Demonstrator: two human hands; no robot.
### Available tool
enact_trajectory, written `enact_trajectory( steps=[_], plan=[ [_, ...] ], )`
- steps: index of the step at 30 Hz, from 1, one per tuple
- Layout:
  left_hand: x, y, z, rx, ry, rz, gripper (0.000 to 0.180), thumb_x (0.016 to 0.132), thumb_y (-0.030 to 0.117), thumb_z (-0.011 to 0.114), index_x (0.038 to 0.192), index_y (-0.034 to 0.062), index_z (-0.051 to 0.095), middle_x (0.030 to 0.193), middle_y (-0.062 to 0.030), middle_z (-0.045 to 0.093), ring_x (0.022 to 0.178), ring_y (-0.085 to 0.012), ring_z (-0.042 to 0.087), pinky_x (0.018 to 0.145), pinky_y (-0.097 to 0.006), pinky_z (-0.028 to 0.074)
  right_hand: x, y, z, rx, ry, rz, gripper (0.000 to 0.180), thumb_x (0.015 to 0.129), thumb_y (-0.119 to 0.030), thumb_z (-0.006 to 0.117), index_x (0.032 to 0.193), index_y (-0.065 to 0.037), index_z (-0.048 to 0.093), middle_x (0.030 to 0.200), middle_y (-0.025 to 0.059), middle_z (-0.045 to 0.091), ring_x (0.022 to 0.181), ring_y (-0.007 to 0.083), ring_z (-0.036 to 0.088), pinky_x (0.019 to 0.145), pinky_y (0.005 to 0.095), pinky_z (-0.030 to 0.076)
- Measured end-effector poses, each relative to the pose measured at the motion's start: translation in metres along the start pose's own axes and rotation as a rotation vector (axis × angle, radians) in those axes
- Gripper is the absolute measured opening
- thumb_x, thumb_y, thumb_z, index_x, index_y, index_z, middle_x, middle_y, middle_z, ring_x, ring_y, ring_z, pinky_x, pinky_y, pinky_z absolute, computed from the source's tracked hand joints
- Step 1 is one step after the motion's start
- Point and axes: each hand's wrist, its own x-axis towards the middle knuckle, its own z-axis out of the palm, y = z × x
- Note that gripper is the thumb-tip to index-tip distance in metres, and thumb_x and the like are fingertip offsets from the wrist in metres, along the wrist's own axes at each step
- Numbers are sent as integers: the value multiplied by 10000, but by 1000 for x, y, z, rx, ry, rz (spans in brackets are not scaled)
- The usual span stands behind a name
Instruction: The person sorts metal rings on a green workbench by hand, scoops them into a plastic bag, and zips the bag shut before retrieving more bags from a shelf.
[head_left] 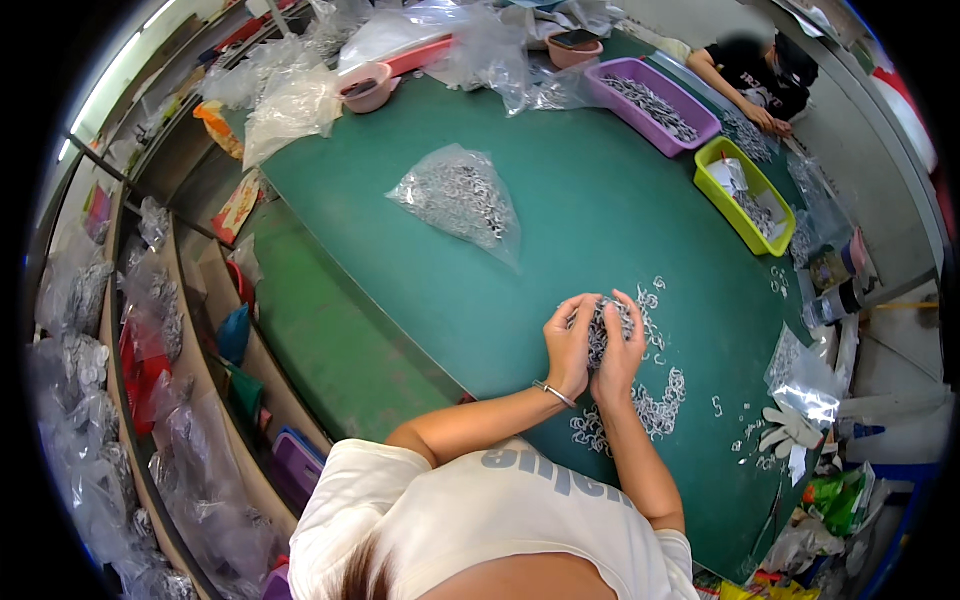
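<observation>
My left hand (568,348) and my right hand (621,352) are cupped together over the green tabletop (345,195), close to its near edge. Between them they grip a clump of small metal hook-shaped pieces (598,338), partly hidden by the palms and fingers. More loose hook-shaped pieces (660,405) lie scattered beside and beneath my right forearm, and others trail off past the fingertips. Farther away, a clear plastic bag (455,198) filled with similar small pieces rests on the table.
A purple bin (648,132) and a yellow-green bin (733,212) with metal pieces stand at the far right, near another person (755,80). Pink bowls (367,92) and plastic bags line the back. A white glove (790,430) lies right; shelves (190,330) stand left.
</observation>
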Motion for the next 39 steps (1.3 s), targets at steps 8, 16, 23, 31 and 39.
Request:
enact_trajectory(
  steps=[8,16,23,31,39],
  plan=[
    [10,21,3,736,-203,626,180,862,86,497,970,-14,601,1020,-141,582,971,-243,538,870,-342,418,18,23,16,400,-30,141,290,925,-266,480,1106,-42,508,949,102,560,898,178,546,775,305,483],
    [7,1,12,1341,-572,752,407,888,206,447,1248,17,435,1294,-242,373,1199,-377,361,1009,-479,255,10,12,-3,780,-26,218,371,943,-388,384,1136,-89,490,1069,77,529,940,206,523,822,339,466],
    [0,5,20,1163,-670,753,354,863,75,470,1208,-6,471,1270,-233,420,1159,-369,436,982,-463,324,21,20,-35,992,-144,320,331,930,-334,439,1100,-57,504,1001,108,551,912,219,542,787,333,484],
    [37,12,3,629,-601,327,384,786,-162,404,1113,-21,547,1240,-183,502,1033,-274,584,838,-306,492,39,19,-61,1098,-24,467,299,905,-318,497,1001,-38,546,969,152,583,913,263,554,718,356,521],
    [40,45,-16,1160,-510,614,315,734,-80,590,1041,-10,580,1013,-142,595,820,-239,612,660,-329,498,34,0,-64,1174,-41,536,258,887,-284,539,988,-49,566,1019,162,575,954,309,534,695,366,525]
  ],
)
